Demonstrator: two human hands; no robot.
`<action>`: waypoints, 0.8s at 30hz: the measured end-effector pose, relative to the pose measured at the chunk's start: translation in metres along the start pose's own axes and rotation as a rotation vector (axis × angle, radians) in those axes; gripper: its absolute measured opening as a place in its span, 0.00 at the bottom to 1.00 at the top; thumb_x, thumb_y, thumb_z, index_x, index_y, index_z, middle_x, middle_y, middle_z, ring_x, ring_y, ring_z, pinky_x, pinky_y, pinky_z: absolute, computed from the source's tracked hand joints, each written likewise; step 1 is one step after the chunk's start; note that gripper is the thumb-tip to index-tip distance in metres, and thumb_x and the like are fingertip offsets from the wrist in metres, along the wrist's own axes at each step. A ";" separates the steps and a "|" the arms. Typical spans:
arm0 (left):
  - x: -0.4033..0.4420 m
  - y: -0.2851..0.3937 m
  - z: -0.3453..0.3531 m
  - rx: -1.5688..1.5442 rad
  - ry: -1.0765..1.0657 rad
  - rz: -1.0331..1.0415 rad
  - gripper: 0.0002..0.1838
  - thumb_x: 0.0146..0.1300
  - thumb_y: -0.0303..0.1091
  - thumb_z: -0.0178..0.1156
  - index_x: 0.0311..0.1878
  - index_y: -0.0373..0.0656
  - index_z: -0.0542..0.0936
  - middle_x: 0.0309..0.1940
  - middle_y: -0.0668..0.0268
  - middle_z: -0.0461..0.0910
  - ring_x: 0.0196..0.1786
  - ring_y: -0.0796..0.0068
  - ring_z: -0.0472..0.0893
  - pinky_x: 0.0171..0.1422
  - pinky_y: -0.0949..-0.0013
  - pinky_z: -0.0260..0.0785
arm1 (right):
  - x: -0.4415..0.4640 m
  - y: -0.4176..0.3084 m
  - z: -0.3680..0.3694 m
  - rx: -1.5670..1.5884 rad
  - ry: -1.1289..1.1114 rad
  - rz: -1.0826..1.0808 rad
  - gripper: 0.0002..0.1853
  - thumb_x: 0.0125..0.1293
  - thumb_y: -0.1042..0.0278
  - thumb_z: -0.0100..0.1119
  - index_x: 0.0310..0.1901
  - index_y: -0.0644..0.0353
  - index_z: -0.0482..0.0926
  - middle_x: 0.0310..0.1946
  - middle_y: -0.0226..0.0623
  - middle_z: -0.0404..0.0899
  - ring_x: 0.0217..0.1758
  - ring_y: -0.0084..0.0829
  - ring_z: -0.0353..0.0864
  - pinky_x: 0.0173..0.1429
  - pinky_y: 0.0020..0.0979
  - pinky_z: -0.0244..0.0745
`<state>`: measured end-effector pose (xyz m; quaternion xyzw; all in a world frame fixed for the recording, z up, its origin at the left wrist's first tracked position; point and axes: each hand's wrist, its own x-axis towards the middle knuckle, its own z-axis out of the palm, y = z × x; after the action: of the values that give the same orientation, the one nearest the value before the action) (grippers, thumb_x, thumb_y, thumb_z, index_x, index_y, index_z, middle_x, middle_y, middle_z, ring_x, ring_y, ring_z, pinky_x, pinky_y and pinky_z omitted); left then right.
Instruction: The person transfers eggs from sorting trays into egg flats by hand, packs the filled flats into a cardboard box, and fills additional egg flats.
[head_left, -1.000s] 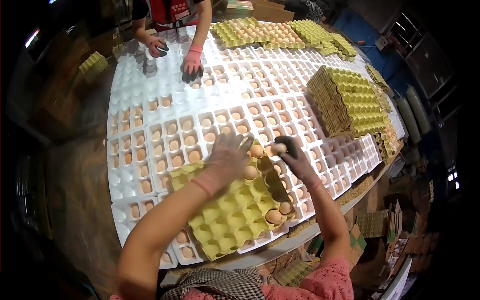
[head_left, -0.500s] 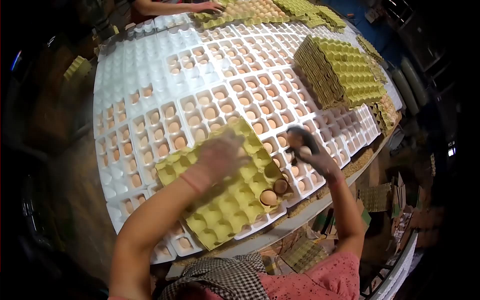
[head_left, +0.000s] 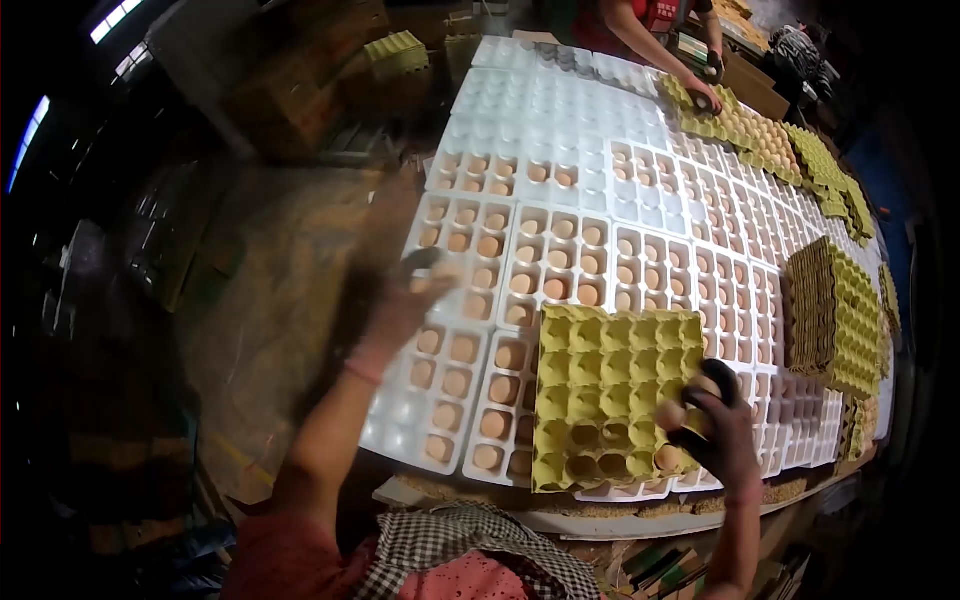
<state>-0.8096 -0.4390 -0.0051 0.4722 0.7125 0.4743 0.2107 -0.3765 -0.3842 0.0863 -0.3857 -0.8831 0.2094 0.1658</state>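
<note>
My left hand (head_left: 400, 305), gloved and blurred by motion, is over the left part of the white egg trays (head_left: 385, 410), with its fingers around pale eggs (head_left: 441, 278); their exact number is unclear. My gloved right hand (head_left: 722, 432) grips eggs (head_left: 671, 415) at the right edge of the yellow-green carton tray (head_left: 572, 400). Just below those fingers, one egg (head_left: 667, 458) sits in a cup of the carton, whose other visible cups hold none. The carton lies on top of white trays, many of whose compartments hold eggs.
A tall stack of egg cartons (head_left: 835, 315) stands at the right. At the far side, a co-worker's hand (head_left: 706, 98) touches a carton beside cartons full of eggs (head_left: 765, 140). Cardboard boxes (head_left: 285, 105) are at the back left.
The view has swung left. My left hand has left the carton for the white trays at the left. My right hand has come to the carton's edge. The co-worker's hands have moved to the far cartons.
</note>
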 end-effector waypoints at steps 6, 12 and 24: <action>0.011 -0.098 -0.041 0.462 0.005 0.017 0.23 0.56 0.40 0.73 0.54 0.43 0.81 0.49 0.55 0.84 0.52 0.59 0.83 0.53 0.63 0.75 | 0.209 -0.081 0.176 -0.010 -0.209 -0.513 0.17 0.59 0.57 0.68 0.50 0.45 0.81 0.65 0.42 0.72 0.52 0.45 0.85 0.50 0.40 0.83; 0.046 -0.078 -0.029 -0.038 0.018 -0.049 0.15 0.66 0.35 0.63 0.53 0.39 0.81 0.50 0.53 0.82 0.51 0.55 0.82 0.57 0.59 0.74 | 0.264 -0.086 0.256 -0.166 -0.209 -0.587 0.12 0.65 0.56 0.62 0.47 0.45 0.82 0.56 0.41 0.78 0.43 0.43 0.86 0.42 0.40 0.81; 0.017 -0.305 -0.106 0.839 0.096 0.376 0.24 0.80 0.35 0.36 0.73 0.34 0.61 0.72 0.57 0.66 0.74 0.66 0.64 0.82 0.61 0.51 | 0.182 -0.164 0.360 0.223 0.020 -0.512 0.25 0.64 0.51 0.60 0.58 0.55 0.76 0.66 0.54 0.67 0.72 0.56 0.60 0.75 0.55 0.55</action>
<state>-1.0405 -0.5067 -0.2205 0.6151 0.7539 0.1964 -0.1215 -0.7577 -0.4356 -0.1167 -0.1316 -0.9215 0.2529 0.2637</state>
